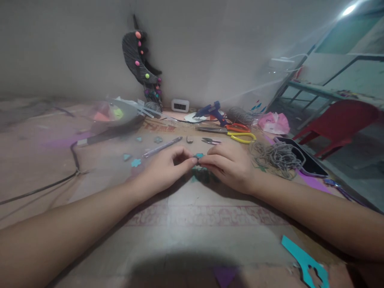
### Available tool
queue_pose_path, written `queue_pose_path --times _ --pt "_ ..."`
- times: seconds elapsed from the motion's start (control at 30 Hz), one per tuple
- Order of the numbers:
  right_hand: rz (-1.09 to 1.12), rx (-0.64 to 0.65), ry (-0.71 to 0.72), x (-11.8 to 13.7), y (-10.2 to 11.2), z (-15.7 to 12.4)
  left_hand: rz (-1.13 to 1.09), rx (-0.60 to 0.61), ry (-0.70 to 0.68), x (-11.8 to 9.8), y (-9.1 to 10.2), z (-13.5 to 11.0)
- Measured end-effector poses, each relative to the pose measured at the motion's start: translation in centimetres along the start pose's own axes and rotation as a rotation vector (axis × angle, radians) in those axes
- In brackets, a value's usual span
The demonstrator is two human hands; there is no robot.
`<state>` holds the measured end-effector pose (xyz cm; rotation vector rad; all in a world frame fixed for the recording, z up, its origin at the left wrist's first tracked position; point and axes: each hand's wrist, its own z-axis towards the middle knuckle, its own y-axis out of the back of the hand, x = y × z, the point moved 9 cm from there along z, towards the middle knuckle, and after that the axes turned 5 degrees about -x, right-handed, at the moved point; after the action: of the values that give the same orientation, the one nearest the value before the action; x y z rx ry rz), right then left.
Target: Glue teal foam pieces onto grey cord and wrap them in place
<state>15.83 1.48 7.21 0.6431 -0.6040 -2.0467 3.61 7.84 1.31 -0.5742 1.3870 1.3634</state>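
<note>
Two hands nearly meet, left hand [165, 165] and right hand [232, 165] both pinching one small teal piece [199, 155].

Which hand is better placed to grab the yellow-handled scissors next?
Likely the right hand; it's nearer the scissors than the left hand, though both are at the small teal piece.

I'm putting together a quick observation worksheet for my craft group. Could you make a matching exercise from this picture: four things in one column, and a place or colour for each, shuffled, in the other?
Things:
1. Small teal piece
2. Glue gun
3. Digital clock
4. Scissors

Places and colours:
A. White casing
B. One yellow handle, one orange-red
C. Held between the left hand and the right hand
D. Blue body

Right pairs: 1-C, 2-D, 3-A, 4-B
</note>
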Motion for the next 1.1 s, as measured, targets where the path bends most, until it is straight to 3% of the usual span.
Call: queue_pose_path --times 0.23,0.37,0.5,0.57,0.73,0.93,1.1 --pt "0.083 -0.026 -0.025 -0.1 0.1 0.0 -0.006 -0.005 -0.005 0.1 0.0 0.1" --pt "0.115 0.086 0.175 2.6 0.6 0.0 -0.012 -0.049 -0.005 0.2 0.3 0.2" --pt "0.183 0.051 0.430 5.9 3.3 -0.2 -0.001 -0.095 0.031 0.6 0.7 0.3" --pt "0.199 0.059 0.381 5.7 3.9 0.1 -0.002 -0.099 0.031 0.7 0.8 0.3" --pt "0.119 0.155 0.127 3.1 2.1 0.8 0.006 -0.090 0.015 0.5 0.9 0.3" --pt "0.173 0.189 0.152 3.5 0.5 0.0 -0.038 -0.099 0.018 0.5 0.8 0.4" --pt "0.095 0.168 0.106 2.5 0.0 -0.4 -0.015 -0.085 0.035 0.4 0.8 0.2"
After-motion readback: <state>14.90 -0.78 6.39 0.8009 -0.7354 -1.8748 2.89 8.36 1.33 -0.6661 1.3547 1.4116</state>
